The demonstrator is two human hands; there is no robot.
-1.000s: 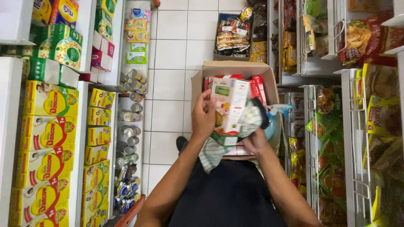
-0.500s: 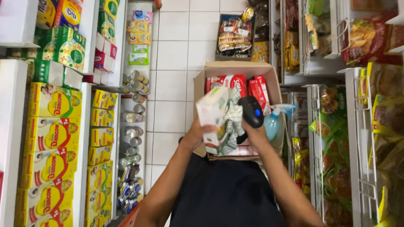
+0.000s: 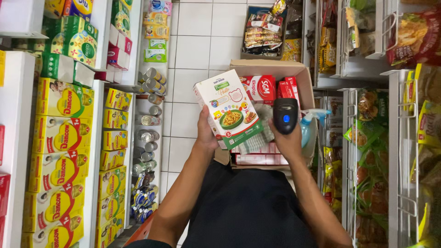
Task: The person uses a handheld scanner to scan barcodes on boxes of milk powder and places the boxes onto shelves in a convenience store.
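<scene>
My left hand (image 3: 205, 132) holds a white and green food box (image 3: 228, 109) with a pasta picture, tilted face up above a cardboard carton (image 3: 271, 69). A black handheld scanner (image 3: 285, 115) with a blue light sits in my right hand (image 3: 287, 142), just right of the box and close to it. A checked cloth (image 3: 257, 138) hangs under the box, between my hands. Red and white boxes (image 3: 265, 87) fill the carton below.
Shelves of yellow milk boxes (image 3: 59, 133) and tins (image 3: 147, 138) line the left. Wire racks of snack bags (image 3: 367, 138) stand at the right. A blue spray bottle (image 3: 308, 124) leans by the carton. Another carton of packets (image 3: 262, 34) rests on the white tiled floor.
My left hand has turned the box from edge-on to face up and shifted it left. The scanner has come up beside it in my right hand.
</scene>
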